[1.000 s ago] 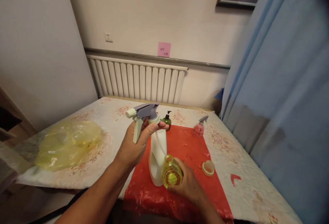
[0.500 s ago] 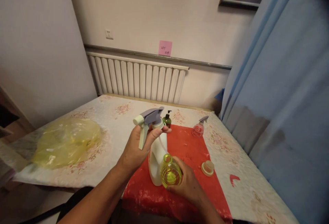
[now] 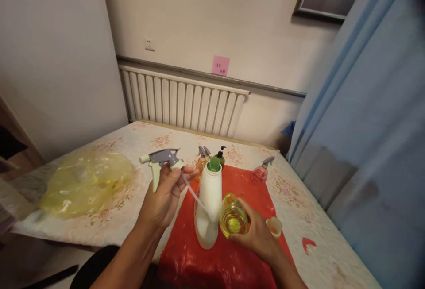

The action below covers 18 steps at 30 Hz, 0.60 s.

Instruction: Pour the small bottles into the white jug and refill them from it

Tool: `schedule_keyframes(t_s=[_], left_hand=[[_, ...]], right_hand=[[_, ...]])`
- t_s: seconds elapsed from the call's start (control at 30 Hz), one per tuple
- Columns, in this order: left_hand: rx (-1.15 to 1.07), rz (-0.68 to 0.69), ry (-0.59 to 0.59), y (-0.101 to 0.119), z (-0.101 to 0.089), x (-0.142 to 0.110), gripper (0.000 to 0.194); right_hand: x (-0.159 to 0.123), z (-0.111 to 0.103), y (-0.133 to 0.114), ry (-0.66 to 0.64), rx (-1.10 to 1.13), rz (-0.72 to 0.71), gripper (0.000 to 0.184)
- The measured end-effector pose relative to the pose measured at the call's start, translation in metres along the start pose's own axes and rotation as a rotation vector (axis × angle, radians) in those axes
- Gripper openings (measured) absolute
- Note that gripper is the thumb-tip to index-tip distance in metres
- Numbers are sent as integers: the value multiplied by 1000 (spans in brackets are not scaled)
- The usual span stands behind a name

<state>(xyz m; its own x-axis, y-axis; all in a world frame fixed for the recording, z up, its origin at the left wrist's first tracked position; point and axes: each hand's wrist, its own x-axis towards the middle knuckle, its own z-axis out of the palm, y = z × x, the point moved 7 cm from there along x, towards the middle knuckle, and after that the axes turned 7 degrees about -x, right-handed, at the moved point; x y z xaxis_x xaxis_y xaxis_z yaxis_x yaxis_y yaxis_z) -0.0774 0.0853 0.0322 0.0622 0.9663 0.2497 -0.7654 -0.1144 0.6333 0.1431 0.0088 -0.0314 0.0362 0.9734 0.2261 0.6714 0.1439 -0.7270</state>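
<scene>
My left hand (image 3: 168,191) grips a grey and pale green trigger spray head (image 3: 164,157), its clear dip tube (image 3: 193,193) slanting down to the right in front of a white jug. My right hand (image 3: 255,229) is wrapped round a yellow transparent spray bottle (image 3: 233,218) whose neck has no cap on it. Between the hands the white jug (image 3: 210,196) stands upright on a red sheet (image 3: 186,253), with a green spout (image 3: 214,163) showing in its open mouth. A translucent cap (image 3: 275,226) lies right of my right hand.
Behind the jug stand a dark green pump bottle (image 3: 220,158) and an orange spray bottle (image 3: 201,161), partly hidden. A pink spray bottle (image 3: 260,174) is at the right. A yellow plastic bag (image 3: 89,183) lies left, and a red scrap (image 3: 308,244) lies right on the flowered tablecloth (image 3: 146,140).
My left hand has moved left with the spray head, uncovering the jug's mouth. My right hand and the yellow bottle have shifted slightly right, away from the jug. The view has tilted a little.
</scene>
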Motion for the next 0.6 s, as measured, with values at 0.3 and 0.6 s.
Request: schedule_keyframes(t_s=[0.3, 0.6], left_hand=[[-70, -370, 164, -76, -86, -34, 23], [-92, -498, 232, -110, -118, -67, 24]], right_hand=[[66, -44, -6, 130, -405, -174, 66], [111, -62, -26, 111, -732, -364, 66]])
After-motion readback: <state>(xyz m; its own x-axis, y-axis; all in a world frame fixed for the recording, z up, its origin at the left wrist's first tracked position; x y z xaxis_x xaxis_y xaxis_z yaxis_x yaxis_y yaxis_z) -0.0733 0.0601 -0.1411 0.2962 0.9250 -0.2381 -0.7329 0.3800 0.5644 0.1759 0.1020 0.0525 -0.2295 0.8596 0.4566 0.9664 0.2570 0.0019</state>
